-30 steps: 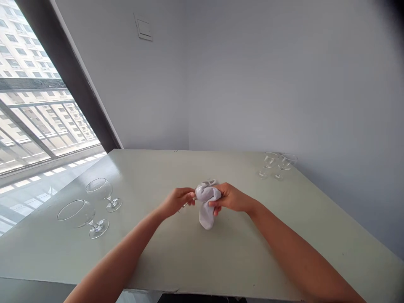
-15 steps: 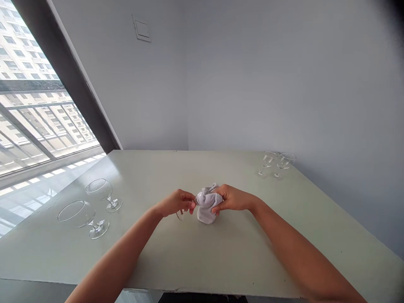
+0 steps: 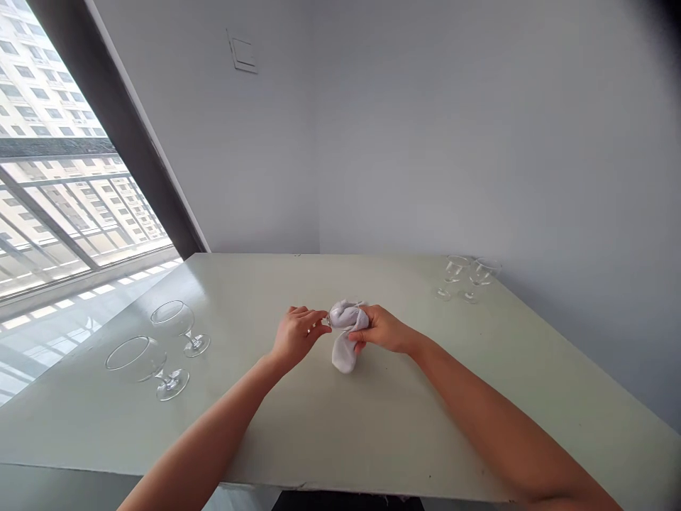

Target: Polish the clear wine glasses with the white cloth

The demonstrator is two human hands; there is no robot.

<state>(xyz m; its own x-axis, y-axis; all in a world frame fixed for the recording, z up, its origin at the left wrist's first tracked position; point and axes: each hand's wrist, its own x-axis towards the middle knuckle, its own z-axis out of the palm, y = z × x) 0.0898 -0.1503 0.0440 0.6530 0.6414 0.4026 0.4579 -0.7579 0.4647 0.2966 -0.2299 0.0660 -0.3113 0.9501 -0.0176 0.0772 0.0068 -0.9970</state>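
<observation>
Over the middle of the table (image 3: 298, 433), my left hand (image 3: 299, 332) pinches the stem of a stemmed glass (image 3: 329, 321). Its foot is hidden behind my fingers. A pale grey-white cloth (image 3: 345, 353) wraps most of the bowl, so little of the glass shows. From the right side, my right hand (image 3: 384, 329) is closed around the bunched cloth and presses it against the bowl. One end of the cloth hangs down below the fingers. The glass lies roughly sideways between both hands.
Two larger stemmed glasses, a nearer one (image 3: 172, 384) and a farther one (image 3: 196, 345), stand on the left. Two small stemmed glasses (image 3: 456, 270) (image 3: 483, 272) stand near the back right edge. Walls (image 3: 425, 142) border the back and right; a window (image 3: 69, 177) is at left.
My left hand has turned, its back now facing up more, and the glass's foot has gone out of sight. The hands and cloth have risen slightly; the cloth has shifted around the bowl.
</observation>
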